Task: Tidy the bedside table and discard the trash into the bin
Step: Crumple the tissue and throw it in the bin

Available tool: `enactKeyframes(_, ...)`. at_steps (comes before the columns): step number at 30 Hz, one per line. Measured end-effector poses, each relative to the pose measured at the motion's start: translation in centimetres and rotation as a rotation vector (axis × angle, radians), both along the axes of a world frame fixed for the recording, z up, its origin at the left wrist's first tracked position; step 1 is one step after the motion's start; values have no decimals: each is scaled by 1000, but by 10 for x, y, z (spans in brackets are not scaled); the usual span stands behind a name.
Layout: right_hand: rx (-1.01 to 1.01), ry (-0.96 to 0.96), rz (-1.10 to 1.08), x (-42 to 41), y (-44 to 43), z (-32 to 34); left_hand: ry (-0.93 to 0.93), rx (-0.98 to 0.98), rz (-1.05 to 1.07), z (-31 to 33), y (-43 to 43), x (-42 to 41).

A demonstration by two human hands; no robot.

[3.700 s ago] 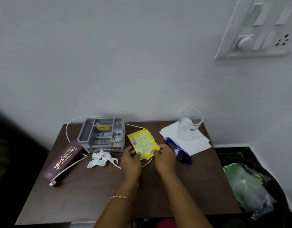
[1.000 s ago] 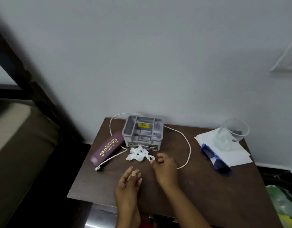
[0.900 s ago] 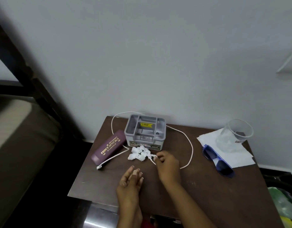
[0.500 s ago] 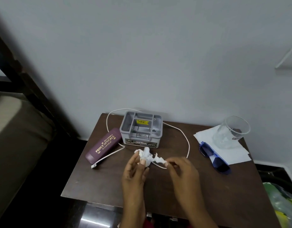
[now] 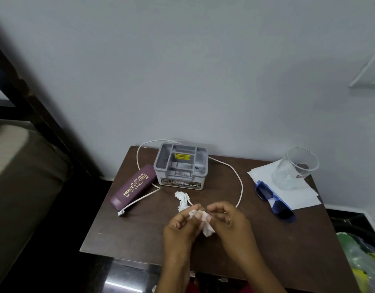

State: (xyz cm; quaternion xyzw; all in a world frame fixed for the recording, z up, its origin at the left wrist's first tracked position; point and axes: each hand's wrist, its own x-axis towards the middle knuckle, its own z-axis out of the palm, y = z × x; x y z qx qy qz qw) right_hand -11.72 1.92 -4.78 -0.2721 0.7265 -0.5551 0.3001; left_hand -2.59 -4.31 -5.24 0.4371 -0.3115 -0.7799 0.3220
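The bedside table (image 5: 266, 240) carries a grey organiser box (image 5: 180, 166) at its back edge, with the maroon spectacle case (image 5: 133, 186) toward the back-left corner and a white cable (image 5: 239, 182) looping round the box. At the back-right corner, a glass (image 5: 294, 168) stands on white paper (image 5: 302, 197) beside blue sunglasses (image 5: 274, 200). Half a second ago the crumpled tissue (image 5: 183, 200) lay just off the box; now I have lifted it toward the front edge, my left hand (image 5: 180, 227) pinching it at the fingertips, my right hand (image 5: 231, 220) curled shut on its other end. The yellow wrapper is gone, so this tissue goes next into the bin (image 5: 364, 256) off the right edge.
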Motion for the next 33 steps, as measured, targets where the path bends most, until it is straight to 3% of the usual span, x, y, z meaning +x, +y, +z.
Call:
enactKeyframes(5,138,402,153,5,-36,-28,-58,-2,393,-3,-12,16)
enactKeyframes(11,237,594,225,22,-62,-42,-69,16,436,-4,-13,24)
enactKeyframes(14,137,429,149,19,-58,-40,-15,79,421,-4,-16,25)
enactKeyframes(20,-123,-230,273,14,-14,-8,146,237,213,2,-5,14)
enactKeyframes(23,-164,-232,269,10,4,4,221,306,72,12,11,1)
enactKeyframes(26,-166,-244,131,2,21,12,232,326,-14,21,26,-10)
enactKeyframes(33,-120,-49,-86,-18,71,22,46,167,-212,25,59,-39)
